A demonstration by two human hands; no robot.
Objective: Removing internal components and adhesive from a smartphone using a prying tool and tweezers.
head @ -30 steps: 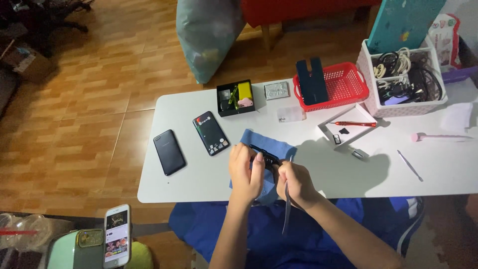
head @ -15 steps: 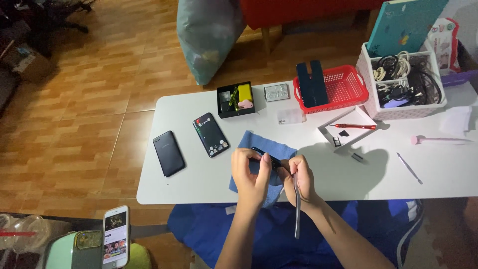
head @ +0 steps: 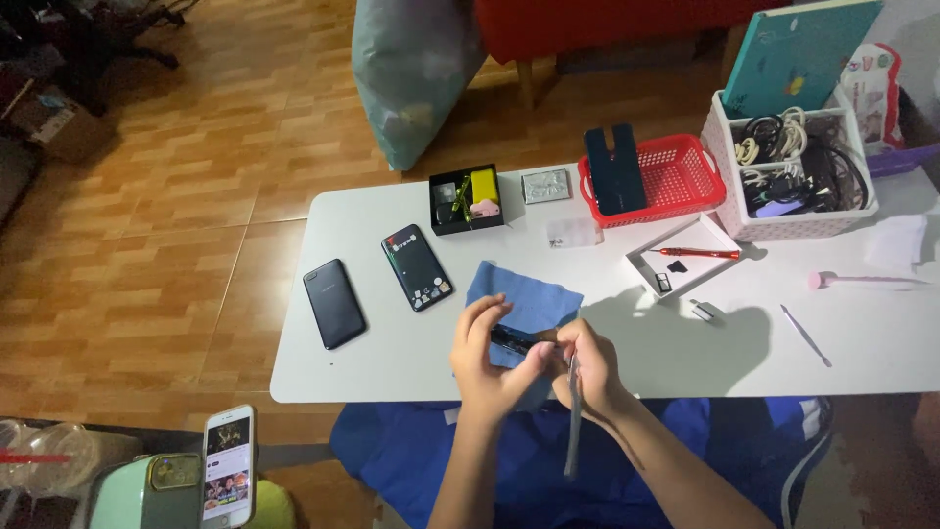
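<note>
My left hand [head: 487, 360] and my right hand [head: 589, 364] meet over the near edge of a white table [head: 392, 362], above a blue cloth [head: 529, 299]. Together they hold a small dark phone-like device [head: 511, 340] between the fingers. My right hand also grips a thin grey tool [head: 572, 421] that points down toward my lap. Most of the device is hidden by my fingers.
Two dark phones [head: 334, 303] [head: 416, 266] lie at the table's left. Behind stand a black parts box [head: 466, 199], a red basket [head: 676, 176], a white bin of cables [head: 798, 167] and a white tray with a red screwdriver [head: 697, 253]. Another phone [head: 228, 465] lies lower left.
My hands have stayed over the blue cloth with the device. The thin grey tool in my right hand has swung a little, still pointing down.
</note>
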